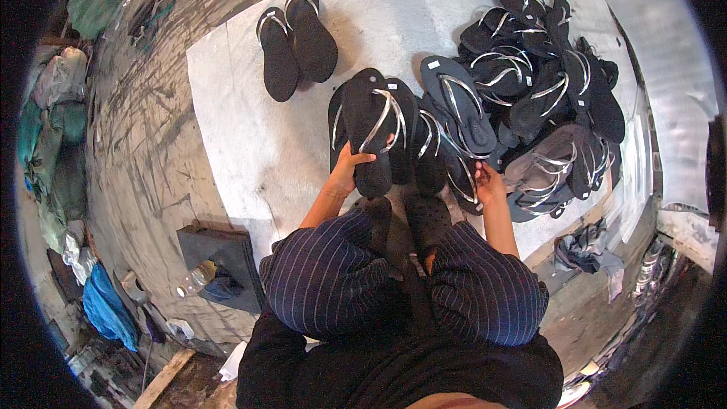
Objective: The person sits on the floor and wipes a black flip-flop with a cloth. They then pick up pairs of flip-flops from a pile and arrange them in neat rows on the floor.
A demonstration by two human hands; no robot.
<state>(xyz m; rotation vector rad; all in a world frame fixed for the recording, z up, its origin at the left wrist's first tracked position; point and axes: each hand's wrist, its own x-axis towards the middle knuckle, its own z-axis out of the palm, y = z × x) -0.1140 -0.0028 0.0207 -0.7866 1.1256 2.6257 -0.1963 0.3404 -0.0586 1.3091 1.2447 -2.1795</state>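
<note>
My left hand [346, 168] is closed round the heel end of a black flip-flop [365, 110] with silver straps, its toe pointing away from me. Behind and beside it lie more black flip-flops [404, 98], partly covered by the held one. To the right, my right hand [488, 182] has its fingers bent at the heel of a dark grey-blue flip-flop [460, 98] at the near left edge of a heap. Its fingertips touch a silver strap or the heel there; which of them it grips is partly hidden.
A large heap of black flip-flops [545, 91] covers the right of the white sheet [227, 121]. One pair [310, 38] lies apart at the far left. Near my left knee are a dark flat pad [227, 242] and a clear jar [195, 279]. A crumpled cloth [587, 250] lies at right.
</note>
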